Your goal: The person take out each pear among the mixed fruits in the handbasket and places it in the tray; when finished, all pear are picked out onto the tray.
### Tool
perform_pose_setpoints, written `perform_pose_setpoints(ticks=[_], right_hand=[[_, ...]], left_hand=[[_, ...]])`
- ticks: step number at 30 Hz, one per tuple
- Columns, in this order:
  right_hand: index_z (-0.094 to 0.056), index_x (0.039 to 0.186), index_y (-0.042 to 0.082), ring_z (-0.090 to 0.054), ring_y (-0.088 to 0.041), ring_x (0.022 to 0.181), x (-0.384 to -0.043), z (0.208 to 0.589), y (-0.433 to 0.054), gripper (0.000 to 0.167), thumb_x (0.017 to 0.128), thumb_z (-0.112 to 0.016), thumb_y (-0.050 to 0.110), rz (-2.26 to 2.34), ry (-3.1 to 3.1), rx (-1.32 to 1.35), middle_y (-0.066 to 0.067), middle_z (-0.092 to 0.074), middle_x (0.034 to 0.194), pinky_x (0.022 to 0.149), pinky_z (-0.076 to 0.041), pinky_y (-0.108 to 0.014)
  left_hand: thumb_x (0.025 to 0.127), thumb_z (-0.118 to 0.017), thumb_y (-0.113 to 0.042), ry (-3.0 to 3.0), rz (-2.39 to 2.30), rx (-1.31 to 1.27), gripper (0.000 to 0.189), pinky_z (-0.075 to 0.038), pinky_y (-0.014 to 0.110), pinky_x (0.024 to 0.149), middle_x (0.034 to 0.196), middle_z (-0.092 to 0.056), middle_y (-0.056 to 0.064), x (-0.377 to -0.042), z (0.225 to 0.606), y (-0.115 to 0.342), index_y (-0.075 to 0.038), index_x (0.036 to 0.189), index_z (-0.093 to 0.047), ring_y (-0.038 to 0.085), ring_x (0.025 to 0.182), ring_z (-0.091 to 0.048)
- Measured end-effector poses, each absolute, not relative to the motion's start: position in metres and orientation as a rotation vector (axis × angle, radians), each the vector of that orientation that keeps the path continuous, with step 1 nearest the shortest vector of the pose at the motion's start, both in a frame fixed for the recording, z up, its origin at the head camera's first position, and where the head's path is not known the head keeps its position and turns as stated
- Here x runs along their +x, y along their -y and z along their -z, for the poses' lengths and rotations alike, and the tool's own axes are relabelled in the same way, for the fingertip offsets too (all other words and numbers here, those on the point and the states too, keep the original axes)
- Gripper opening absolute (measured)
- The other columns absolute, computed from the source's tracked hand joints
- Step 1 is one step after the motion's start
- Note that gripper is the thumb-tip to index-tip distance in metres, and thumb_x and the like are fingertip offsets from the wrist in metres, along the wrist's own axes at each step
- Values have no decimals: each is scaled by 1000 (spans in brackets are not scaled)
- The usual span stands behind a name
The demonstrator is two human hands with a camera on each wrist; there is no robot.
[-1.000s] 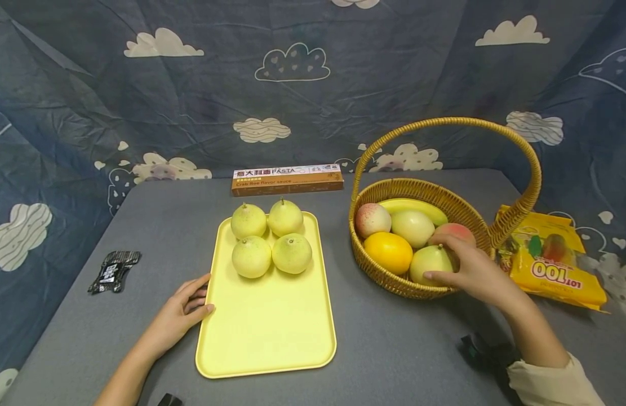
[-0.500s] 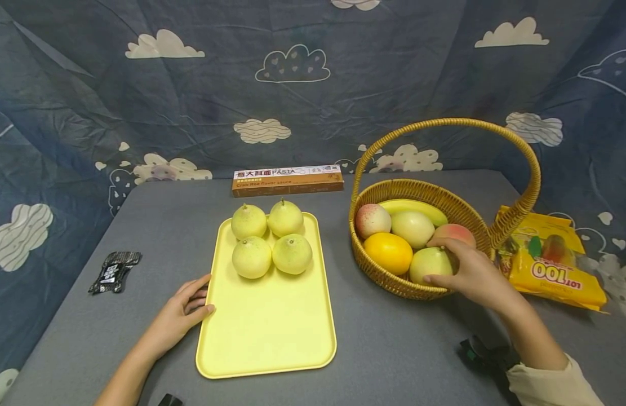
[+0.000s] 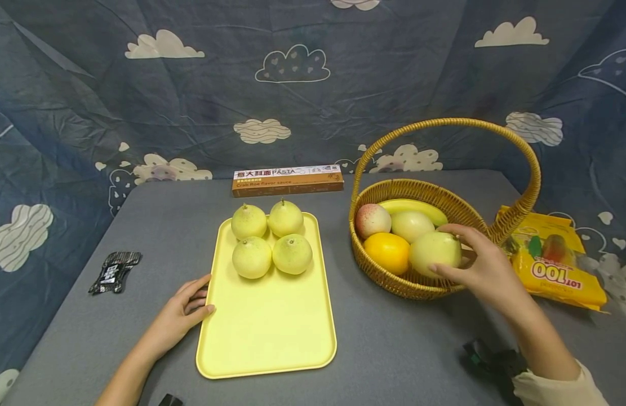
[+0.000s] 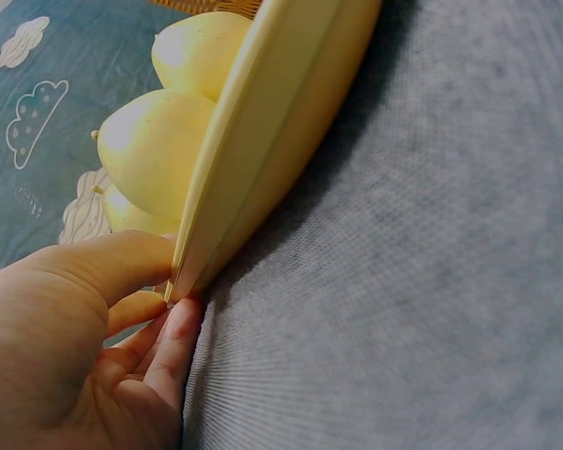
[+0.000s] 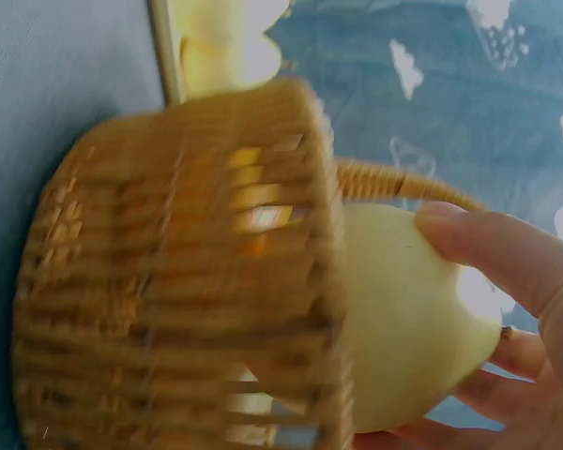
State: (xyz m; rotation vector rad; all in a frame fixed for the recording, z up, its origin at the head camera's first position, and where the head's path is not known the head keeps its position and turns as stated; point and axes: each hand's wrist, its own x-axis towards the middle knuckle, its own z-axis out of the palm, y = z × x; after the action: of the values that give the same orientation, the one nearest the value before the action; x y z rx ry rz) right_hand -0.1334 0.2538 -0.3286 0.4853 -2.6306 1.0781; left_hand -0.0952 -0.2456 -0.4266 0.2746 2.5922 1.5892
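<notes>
In the head view my right hand (image 3: 482, 268) holds a pale green pear (image 3: 435, 254) between thumb and fingers, raised at the front right of the wicker basket (image 3: 399, 285). The right wrist view shows this pear (image 5: 403, 319) standing above the basket's rim, thumb on one side and fingers on the other. My left hand (image 3: 181, 313) pinches the left edge of a yellow tray (image 3: 267, 327); its thumb (image 4: 136, 262) lies at the rim in the left wrist view. Several similar pears (image 3: 252, 257) sit grouped at the tray's far end.
The basket also holds an orange fruit (image 3: 387, 254), a speckled peach (image 3: 373, 220), a banana (image 3: 419, 208) and an oval pale fruit (image 3: 412, 228), under a tall arched handle (image 3: 447, 121). A pasta box (image 3: 287, 181) lies behind, a yellow snack bag (image 3: 556, 276) right, a black packet (image 3: 115, 272) left.
My right hand has lifted the pear up from its place among the basket's fruit, and it now covers the peach behind it. The left hand and the tray have stayed put.
</notes>
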Motion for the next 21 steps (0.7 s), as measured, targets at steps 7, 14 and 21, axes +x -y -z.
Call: perform_pose_setpoints(ticks=[7, 14, 21], right_hand=[[-54, 118, 1, -46, -3, 102, -123, 318, -223, 69, 55, -81, -9, -1136, 2422, 643, -8, -52, 114, 78, -44, -9], [-55, 118, 8, -46, -12, 107, -118, 323, -177, 68, 57, -85, 8, -1151, 2423, 897, -3, -53, 118, 83, -44, -17], [-54, 119, 12, -46, -14, 111, -119, 338, -126, 60, 65, -82, 18, -1240, 2486, 1157, 0, -51, 121, 90, -42, -27]], left_hand=[[85, -63, -14, -2598, -1583, 274, 63, -43, 15, 84, 127, -36, 18, -95, 427, 246, 1, 138, -32, 20, 104, -45], [85, -64, -15, -2602, -1575, 263, 64, -43, 15, 84, 128, -36, 18, -94, 426, 246, 1, 138, -32, 23, 104, -45], [85, -63, -12, -2602, -1592, 300, 63, -44, 16, 84, 127, -36, 21, -94, 424, 244, 4, 137, -32, 26, 104, -45]])
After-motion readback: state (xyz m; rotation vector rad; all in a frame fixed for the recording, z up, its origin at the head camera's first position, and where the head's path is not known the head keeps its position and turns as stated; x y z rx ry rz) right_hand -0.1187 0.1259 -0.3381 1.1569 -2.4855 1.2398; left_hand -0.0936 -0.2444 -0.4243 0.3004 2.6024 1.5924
